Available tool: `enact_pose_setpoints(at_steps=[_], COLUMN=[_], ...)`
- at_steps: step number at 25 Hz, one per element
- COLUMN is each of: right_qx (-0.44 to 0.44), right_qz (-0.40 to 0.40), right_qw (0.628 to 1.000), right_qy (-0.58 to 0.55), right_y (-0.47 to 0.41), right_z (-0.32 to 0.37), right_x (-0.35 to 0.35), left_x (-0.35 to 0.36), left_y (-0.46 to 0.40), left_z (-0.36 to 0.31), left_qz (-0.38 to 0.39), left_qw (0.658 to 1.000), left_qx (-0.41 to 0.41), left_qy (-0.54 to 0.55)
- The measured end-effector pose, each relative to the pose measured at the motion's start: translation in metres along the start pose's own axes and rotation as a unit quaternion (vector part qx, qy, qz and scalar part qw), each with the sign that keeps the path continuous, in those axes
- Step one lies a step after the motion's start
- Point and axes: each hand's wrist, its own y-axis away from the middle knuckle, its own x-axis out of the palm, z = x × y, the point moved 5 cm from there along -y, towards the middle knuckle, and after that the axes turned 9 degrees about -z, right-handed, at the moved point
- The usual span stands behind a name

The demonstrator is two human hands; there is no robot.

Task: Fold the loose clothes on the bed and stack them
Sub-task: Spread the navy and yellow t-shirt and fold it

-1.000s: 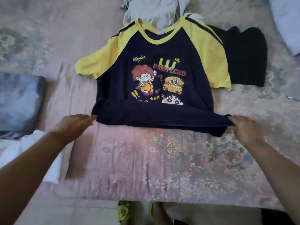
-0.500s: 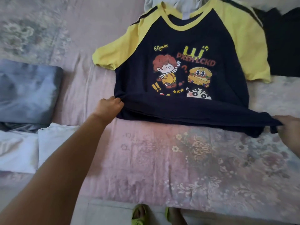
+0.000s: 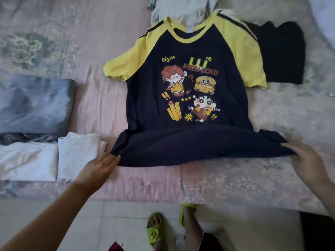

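Lying face-up on the bed, tee hem touched at both corners by flat left hand and right hand, neither grip closed

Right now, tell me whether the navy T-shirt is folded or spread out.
Spread out. The T-shirt lies flat, print up, both yellow sleeves out; the left hand and right hand touch its hem.

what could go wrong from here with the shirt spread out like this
1. The navy and yellow t-shirt has its hem bunched in a ridge between the left hand and right hand; folding now may trap creases.
2. Its collar overlaps the grey garment, and its sleeve lies against the black garment; either might get dragged into the fold.
3. The hem lies near the bed edge, so the shirt could slip toward the floor.
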Motion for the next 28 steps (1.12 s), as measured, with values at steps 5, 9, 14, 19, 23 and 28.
enact_pose_setpoints(at_steps=[5,9,14,19,23,28], right_qx=[-0.163,-0.218,0.104,0.148,0.355,0.426], right_qz=[0.121,0.249,0.245,0.193,0.083,0.031], right_qw=[0.977,0.934,0.964,0.970,0.904,0.851], right_qy=[0.057,0.136,0.000,-0.026,-0.223,-0.304], right_y=[0.075,0.109,0.126,0.110,0.106,0.111], right_z=[0.006,0.020,0.003,-0.003,-0.013,-0.040], right_x=[0.009,0.064,0.099,0.117,0.125,0.118], left_x=[0.026,0.067,0.105,0.123,0.134,0.149], left_y=[0.046,0.053,0.048,0.016,-0.015,-0.042], left_z=[-0.033,-0.053,-0.080,-0.101,-0.150,-0.178], left_qz=[0.114,0.181,0.209,0.059,-0.039,0.029], left_qw=[0.992,0.982,0.977,0.997,0.992,0.991], left_qx=[0.036,0.003,-0.015,0.044,0.113,0.129], left_qy=[-0.045,-0.046,-0.029,-0.004,0.026,-0.001])
